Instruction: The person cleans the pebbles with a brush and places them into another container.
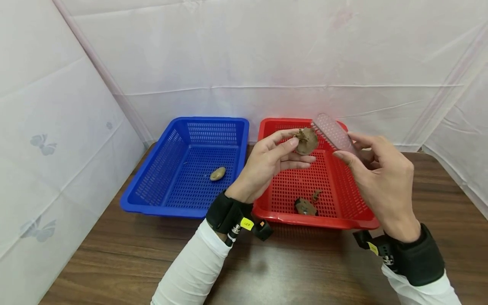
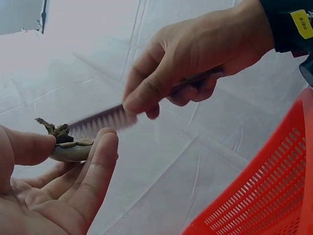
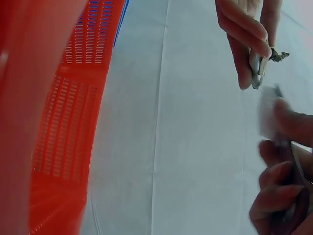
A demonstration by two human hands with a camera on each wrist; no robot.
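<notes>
Over the red basket, my left hand pinches a rounded brown-grey clam between thumb and fingers. A dry, brown, twisted clump sits on the clam beside the thumb. From the right, my right hand grips a pink brush with pale dots, its bristles facing the clam. In the left wrist view the bristles lie close to the clam's edge; whether they touch cannot be told. The right wrist view shows the brush blurred, near the fingers of my left hand.
A blue basket stands left of the red one, with a small tan oval clam in it. Inside the red basket lie a brown, dark-edged lump and a brown scrap. White sheeting hangs behind the wooden table.
</notes>
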